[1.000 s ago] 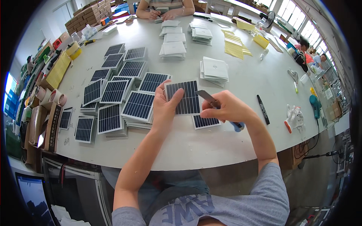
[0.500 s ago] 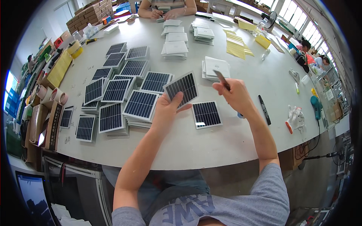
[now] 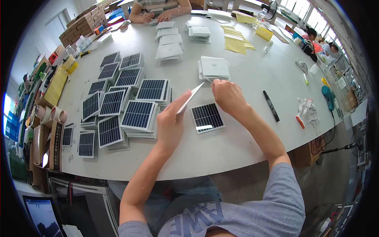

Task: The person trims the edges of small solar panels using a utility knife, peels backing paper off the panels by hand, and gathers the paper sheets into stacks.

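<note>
My left hand (image 3: 169, 124) grips a small solar panel (image 3: 191, 98) by its side; the panel is tilted nearly edge-on, its pale back partly showing. My right hand (image 3: 229, 96) is closed around a thin, flat, blade-like metal tool (image 3: 207, 79), whose tip points toward the panel's upper corner. Whether blade and panel touch, I cannot tell. Between my hands, another solar panel (image 3: 207, 117) lies face up on the table. Left of my left hand stand several stacks of dark-faced solar panels (image 3: 136, 114). Just beyond my right hand is a stack of panels with white backs up (image 3: 214, 67).
More white-backed stacks (image 3: 169, 51) stand farther back, before a person's hands (image 3: 164, 15) holding a pen. To the right lie a black marker (image 3: 271, 106), white gloves (image 3: 306, 112) and a teal corded tool (image 3: 328, 96). Tape rolls (image 3: 51, 113) and cardboard boxes line the left edge.
My left hand has turned the panel from face-visible to nearly edge-on. My right hand has moved left and lowered the blade-like tool toward the panel. The whole view has shifted slightly.
</note>
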`<state>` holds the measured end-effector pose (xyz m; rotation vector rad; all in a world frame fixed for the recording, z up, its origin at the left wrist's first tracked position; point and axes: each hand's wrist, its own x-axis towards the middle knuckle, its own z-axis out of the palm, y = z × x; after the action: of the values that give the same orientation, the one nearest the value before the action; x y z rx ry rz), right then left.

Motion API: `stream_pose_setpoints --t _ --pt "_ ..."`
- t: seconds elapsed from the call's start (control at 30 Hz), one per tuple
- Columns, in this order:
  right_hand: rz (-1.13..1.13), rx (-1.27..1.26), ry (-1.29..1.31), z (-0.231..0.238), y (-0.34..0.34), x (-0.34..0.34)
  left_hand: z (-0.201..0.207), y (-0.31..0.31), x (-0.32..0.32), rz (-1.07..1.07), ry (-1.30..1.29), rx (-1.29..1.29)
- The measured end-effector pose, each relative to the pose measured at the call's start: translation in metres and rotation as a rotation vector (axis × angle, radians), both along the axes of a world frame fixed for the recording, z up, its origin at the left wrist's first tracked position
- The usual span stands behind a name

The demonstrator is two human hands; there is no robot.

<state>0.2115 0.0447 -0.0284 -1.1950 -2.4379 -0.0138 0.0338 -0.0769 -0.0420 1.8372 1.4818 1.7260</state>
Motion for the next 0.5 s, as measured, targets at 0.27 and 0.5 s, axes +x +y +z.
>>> stream_pose_setpoints --t 0.27,0.5 --pt "0.0 -0.632 0.355 0.056 -0.006 0.002 -0.007 0.004 -0.009 -0.213 -0.392 -0.376" --pt "0.106 -0.672 0.516 0.051 0.002 0.007 0.004 0.007 -0.015 -0.596 -1.083 -0.723"
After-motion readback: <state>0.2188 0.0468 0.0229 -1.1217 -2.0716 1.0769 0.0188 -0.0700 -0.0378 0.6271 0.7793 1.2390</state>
